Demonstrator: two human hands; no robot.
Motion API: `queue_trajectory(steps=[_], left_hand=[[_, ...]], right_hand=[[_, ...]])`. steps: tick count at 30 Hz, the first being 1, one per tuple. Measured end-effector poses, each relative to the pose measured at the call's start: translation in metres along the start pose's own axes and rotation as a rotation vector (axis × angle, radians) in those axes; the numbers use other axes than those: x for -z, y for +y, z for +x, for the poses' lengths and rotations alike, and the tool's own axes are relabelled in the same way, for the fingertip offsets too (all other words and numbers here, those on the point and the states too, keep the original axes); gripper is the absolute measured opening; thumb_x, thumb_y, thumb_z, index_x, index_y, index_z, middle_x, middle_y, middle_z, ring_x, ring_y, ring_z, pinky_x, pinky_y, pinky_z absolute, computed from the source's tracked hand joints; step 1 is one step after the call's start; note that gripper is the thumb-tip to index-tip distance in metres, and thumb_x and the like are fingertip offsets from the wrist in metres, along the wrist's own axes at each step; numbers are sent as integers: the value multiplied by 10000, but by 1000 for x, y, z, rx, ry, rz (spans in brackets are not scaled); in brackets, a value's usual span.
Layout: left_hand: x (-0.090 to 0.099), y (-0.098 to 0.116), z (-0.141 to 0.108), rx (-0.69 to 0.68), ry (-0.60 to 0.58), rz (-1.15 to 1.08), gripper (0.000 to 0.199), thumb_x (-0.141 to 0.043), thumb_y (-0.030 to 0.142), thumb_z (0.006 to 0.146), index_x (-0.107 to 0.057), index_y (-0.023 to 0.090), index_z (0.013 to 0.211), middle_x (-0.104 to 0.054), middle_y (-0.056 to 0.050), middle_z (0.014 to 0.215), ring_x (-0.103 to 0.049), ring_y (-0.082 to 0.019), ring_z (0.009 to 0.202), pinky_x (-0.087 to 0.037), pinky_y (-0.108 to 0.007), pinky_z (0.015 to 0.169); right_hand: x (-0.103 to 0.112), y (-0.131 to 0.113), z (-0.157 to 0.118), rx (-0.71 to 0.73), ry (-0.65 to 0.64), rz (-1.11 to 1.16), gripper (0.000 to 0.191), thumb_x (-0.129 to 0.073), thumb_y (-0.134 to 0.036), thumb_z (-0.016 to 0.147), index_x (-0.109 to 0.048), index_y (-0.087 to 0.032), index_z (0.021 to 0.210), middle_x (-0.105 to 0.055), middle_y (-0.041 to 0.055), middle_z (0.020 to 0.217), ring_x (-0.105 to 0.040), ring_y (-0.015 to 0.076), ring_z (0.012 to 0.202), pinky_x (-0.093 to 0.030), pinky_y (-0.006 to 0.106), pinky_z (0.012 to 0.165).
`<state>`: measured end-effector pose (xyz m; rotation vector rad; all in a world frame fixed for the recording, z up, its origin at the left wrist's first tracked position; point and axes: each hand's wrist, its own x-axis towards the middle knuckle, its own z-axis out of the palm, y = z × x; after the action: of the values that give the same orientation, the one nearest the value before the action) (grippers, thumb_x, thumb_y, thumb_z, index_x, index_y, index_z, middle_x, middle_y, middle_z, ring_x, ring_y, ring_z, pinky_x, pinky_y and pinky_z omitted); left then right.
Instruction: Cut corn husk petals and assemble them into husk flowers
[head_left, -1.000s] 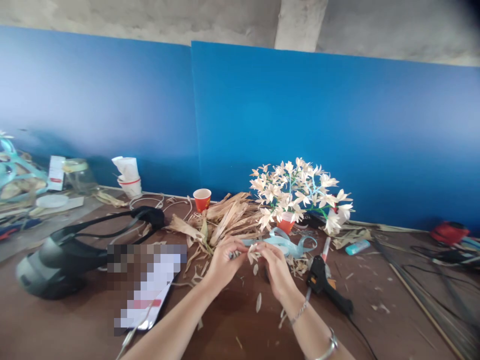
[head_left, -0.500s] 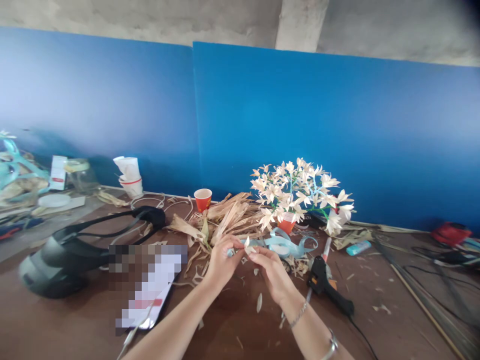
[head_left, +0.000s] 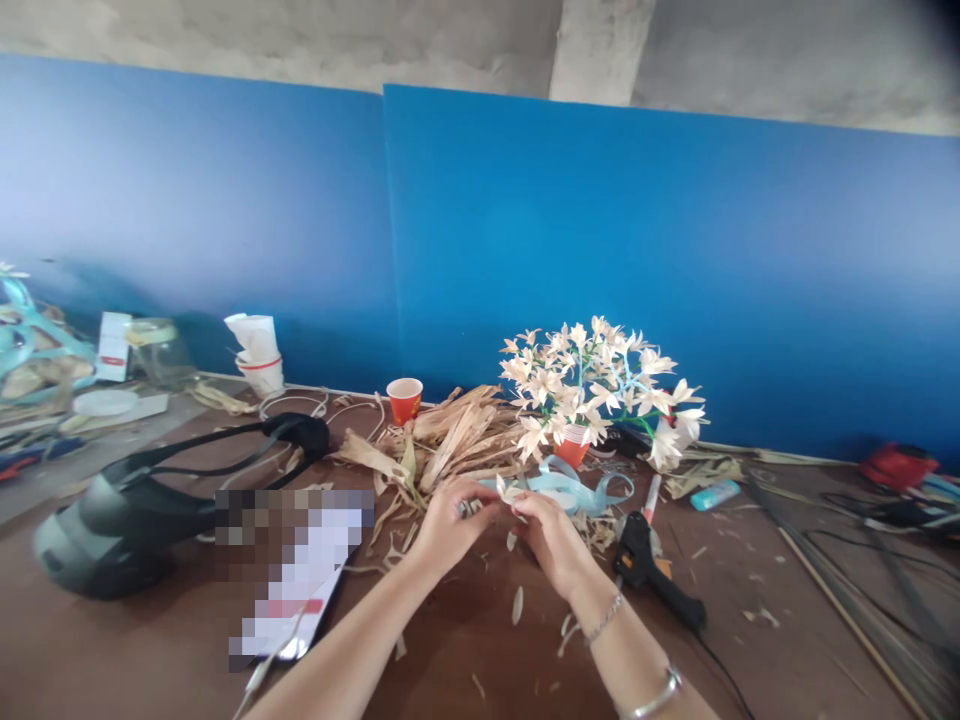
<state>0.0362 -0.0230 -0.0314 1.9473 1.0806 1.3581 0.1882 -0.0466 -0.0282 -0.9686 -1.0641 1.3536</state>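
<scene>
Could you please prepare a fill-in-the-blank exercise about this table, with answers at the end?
Between the left hand and right hand is a small pale ____.
The glue gun lies to the ____ of both hands.
The panel behind the table is coloured ____.
The red cup beside the dry husks stands to the ____ of the bouquet.
Missing words: flower; right; blue; left.

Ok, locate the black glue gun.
In the head view, the glue gun lies on the brown table, just right of the right hand, in front of the white flowers.
</scene>
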Motion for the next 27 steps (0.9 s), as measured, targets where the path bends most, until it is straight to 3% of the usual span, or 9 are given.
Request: queue_trajectory(steps=[4,8,10,12,13,17,20,24,27], left_hand=[[-1,0,0,12,2,6,40,-648,181,690,-661,195,655,-683,-23,733,-623,-189,764,-462,-298,742],[0,2,2,98,18,-50,55,-633,175,671,-644,179,617,-660,-16,688,-608,-177,711,-455,-279,691],[0,4,2,199,9,-110,76,-631,218,674,-641,164,621,-639,-11,640,-588,-158,629,-443,-259,612],[0,7,2,315,12,-201,121,-635,269,675,-637,153,644,-618,-2,595,-560,-134,556,-417,-232,537],[0,8,2,368,18,-260,142,-640,289,672,-631,148,655,-614,2,584,-547,-119,527,-404,-220,511],[-1,15,3,515,0,-506,217,-659,348,658,-585,147,684,-661,-13,648,-504,-70,422,-339,-183,409],[-3,19,2,557,-42,-605,259,-676,379,646,-572,148,695,-677,-30,673,-566,-96,460,-305,-170,369],[-5,16,-1,601,-56,-698,272,-721,356,621,-607,131,721,-679,-37,661,-636,-137,619,-458,-200,536],[-7,12,-1,624,-59,-731,285,-749,338,598,-627,116,730,-690,-51,678,-646,-143,665,-492,-234,646]], right_hand=[[-5,-4,-1,-13,-13,16,153,-512,-191,696,-635,-157,612,-655,95,734,-604,217,688,-454,303,537],[3,-23,0,-19,71,-345,190,-492,-245,722,-643,-174,631,-650,62,686,-591,194,642,-415,270,479],[19,-41,-3,-63,58,-494,139,-563,-252,677,-633,-177,585,-604,24,536,-544,172,513,-346,251,424],[42,-60,-11,-104,-20,-916,154,-562,-258,679,-598,-188,547,-577,-3,490,-537,158,497,-349,250,470],[55,-68,-17,-129,6,-1117,164,-546,-248,683,-586,-189,535,-595,6,517,-557,167,535,-362,257,506],[96,-78,-47,-320,299,-1669,143,-523,-220,673,-603,-177,784,-654,108,867,-614,275,823,-408,323,646],[106,-63,-62,-456,339,-1791,279,-543,-173,645,-555,-138,922,-613,177,983,-593,328,936,-423,366,690],[108,-45,-65,-379,362,-1800,286,-469,-123,705,-507,-117,989,-616,186,975,-587,329,960,-424,378,707],[114,-43,-61,-295,410,-1728,292,-447,-178,758,-489,-116,1040,-622,181,997,-598,319,936,-426,363,696]])
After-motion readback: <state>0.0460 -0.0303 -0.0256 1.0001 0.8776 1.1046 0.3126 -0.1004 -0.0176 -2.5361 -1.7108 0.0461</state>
